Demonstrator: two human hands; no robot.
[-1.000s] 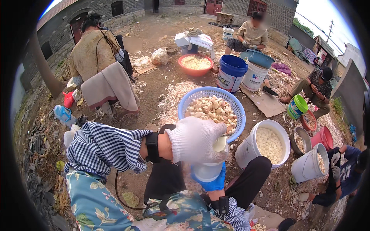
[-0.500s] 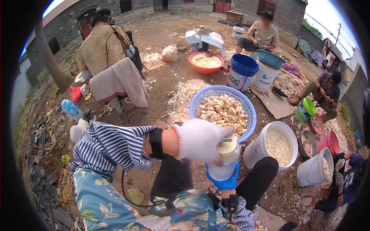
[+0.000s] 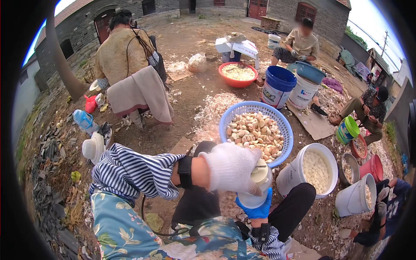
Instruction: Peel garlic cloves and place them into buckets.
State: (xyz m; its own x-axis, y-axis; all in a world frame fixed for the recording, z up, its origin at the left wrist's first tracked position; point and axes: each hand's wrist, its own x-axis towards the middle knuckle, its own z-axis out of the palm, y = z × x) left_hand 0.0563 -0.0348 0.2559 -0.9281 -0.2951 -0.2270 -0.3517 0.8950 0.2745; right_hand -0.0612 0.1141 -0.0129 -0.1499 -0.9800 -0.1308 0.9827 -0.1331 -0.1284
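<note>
In front of me is a translucent plastic jar (image 3: 251, 200) with a cream-coloured lid (image 3: 259, 174). My left hand (image 3: 229, 168), in a white knitted glove, reaches across from the left and is closed around the lid end. From below, my right hand (image 3: 261, 211), in a blue glove, wraps the body of the jar. Parts of the jar are hidden behind the fingers. Just beyond the hands stands a blue plastic basket (image 3: 287, 130) heaped with garlic cloves (image 3: 255, 132), many with skins on. To its right a white bucket (image 3: 289, 177) holds pale peeled cloves (image 3: 315, 170).
Several people sit working around the yard. Further off are a red basin (image 3: 238, 82), a dark blue bucket (image 3: 277, 93) and a covered stool (image 3: 236, 45). Another white bucket (image 3: 350, 199) and a red bucket (image 3: 372, 168) stand at the right. Garlic skins litter the ground (image 3: 212, 112).
The surroundings have shifted slightly right and down in the picture. The jar appears more tilted, and both hands stay on it.
</note>
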